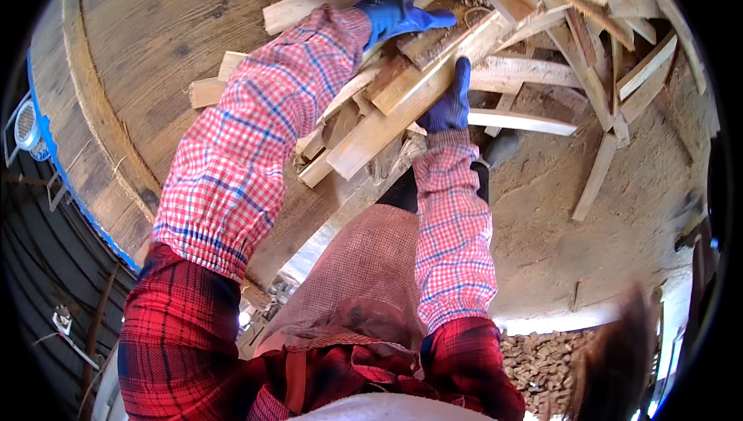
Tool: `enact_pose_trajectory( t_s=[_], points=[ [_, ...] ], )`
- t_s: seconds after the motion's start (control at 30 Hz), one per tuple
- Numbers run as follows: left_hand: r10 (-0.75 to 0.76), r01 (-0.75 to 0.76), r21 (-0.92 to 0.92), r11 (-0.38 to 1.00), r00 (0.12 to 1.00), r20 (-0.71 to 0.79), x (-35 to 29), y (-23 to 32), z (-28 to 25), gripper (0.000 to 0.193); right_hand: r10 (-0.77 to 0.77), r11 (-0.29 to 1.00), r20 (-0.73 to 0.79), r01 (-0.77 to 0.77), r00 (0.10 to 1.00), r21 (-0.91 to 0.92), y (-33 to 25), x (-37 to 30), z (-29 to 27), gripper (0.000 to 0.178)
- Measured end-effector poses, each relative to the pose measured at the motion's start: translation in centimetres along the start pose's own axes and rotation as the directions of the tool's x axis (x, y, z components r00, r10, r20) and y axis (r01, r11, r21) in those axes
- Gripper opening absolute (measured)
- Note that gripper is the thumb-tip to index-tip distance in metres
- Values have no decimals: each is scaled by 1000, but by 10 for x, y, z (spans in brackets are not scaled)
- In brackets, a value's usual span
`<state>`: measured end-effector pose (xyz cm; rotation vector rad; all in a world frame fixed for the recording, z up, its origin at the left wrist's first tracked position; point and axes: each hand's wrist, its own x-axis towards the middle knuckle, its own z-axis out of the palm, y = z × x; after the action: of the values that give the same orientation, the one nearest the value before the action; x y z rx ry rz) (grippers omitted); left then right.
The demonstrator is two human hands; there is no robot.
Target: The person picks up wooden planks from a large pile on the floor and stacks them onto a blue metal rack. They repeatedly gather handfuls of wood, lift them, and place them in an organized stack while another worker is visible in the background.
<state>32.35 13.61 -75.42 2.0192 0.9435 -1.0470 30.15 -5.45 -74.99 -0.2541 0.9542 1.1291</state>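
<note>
Both my hands wear blue gloves and are at a loose bundle of pale wooden strips (pixel 418 92) lying at a slant in front of me. My left hand (pixel 395 17) is at the bundle's far side, its thumb stretched over the pieces and its other fingers mostly hidden. On the near right side, my right hand (pixel 449 104) grips the bundle, thumb up along the edge of the long front strip and fingers out of sight below it. Shorter offcuts (pixel 333 131) stick out unevenly at the bundle's lower left end.
A big heap of wood strips (pixel 580 26) rises at the far right. To the left is a wooden tabletop (pixel 147 18) with a blue edge and a long bark-edged strip (pixel 93 88). Dusty ground (pixel 573 181) and a pile of small wood blocks (pixel 546 367) lie at the right.
</note>
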Motion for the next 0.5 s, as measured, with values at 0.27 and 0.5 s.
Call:
enact_pose_trajectory(
  t_s=[0.27, 0.5],
  points=[
    [63, -11, -496, 868, 994, 89, -34, 27, 9, 75, -211, 967, 58, 217, 976, -135, -17, -7, -28, 55],
    [81, -3, -374, 927, 978, 192, -5, 50, 90, 117, -302, 872, 43, 294, 952, -391, -75, -56, -62, 43]
  ],
)
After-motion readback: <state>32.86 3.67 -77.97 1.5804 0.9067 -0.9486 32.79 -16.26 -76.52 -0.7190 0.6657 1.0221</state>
